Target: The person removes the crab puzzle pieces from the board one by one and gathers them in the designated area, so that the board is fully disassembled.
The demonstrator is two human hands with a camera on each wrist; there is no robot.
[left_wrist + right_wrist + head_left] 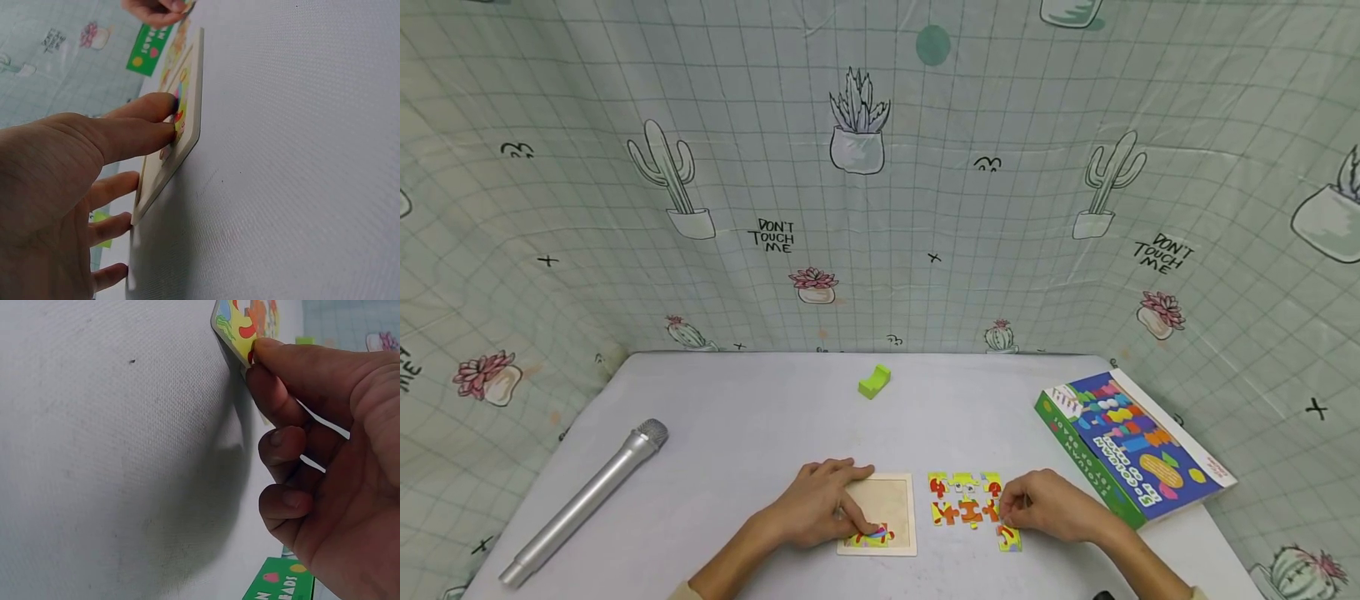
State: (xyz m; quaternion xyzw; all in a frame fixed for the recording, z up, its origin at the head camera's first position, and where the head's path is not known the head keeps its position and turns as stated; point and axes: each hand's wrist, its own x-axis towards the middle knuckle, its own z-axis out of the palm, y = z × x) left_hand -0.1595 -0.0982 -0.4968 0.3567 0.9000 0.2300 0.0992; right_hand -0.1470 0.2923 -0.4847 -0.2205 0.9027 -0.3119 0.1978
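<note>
My left hand lies over a small square wooden puzzle tray, thumb and index finger pressing on yellow jigsaw pieces along its near edge. In the left wrist view its other fingers spread over the tray's side. My right hand pinches a yellow puzzle piece with red and green print between thumb and index finger; that piece has one edge tilted up from the table. Several loose jigsaw pieces lie in rows between the tray and my right hand.
A silver microphone lies at the left. A light green curved block stands farther back. At the right is a blue and green game box. A patterned cloth hangs behind the white table.
</note>
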